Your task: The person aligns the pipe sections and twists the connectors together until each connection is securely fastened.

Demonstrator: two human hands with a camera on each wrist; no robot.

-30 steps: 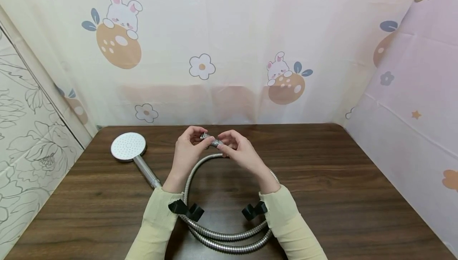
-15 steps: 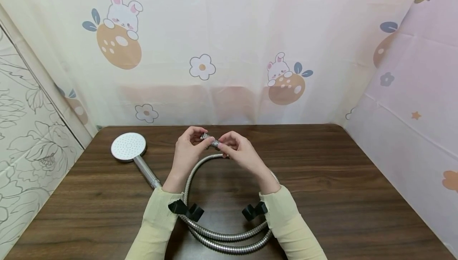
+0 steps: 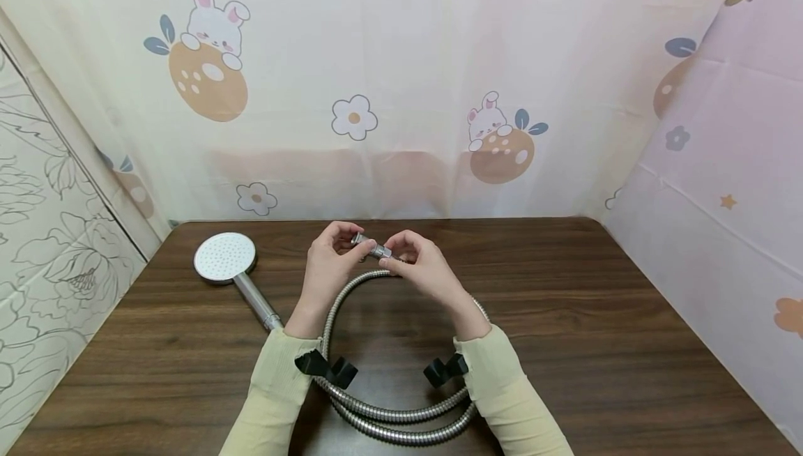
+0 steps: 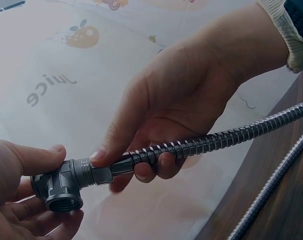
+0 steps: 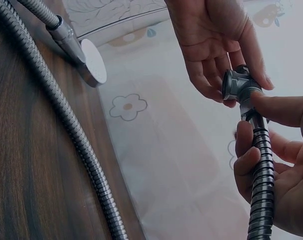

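My left hand [image 3: 329, 261] pinches a T-shaped metal pipe fitting [image 4: 64, 186] between thumb and fingers, one round threaded opening facing down in the left wrist view. My right hand [image 3: 429, 271] grips the end of a flexible metal shower hose [image 4: 161, 151], its thumb on the hose's nut [image 4: 102, 175]. The nut sits in line against the fitting's threaded side, where some thread still shows. Both hands are raised over the far part of the table, close together. In the right wrist view the fitting and the hose end form one straight line.
A hand shower [image 3: 224, 257] with a white round face lies on the table [image 3: 627, 344] at the left, its handle running under the left forearm. The rest of the hose [image 3: 401, 416] loops beneath both forearms. A patterned curtain [image 3: 414, 58] hangs behind the table.
My right thumb and fingers have shifted slightly around the nut, uncovering more of it. The left hand and the fitting have stayed in place.
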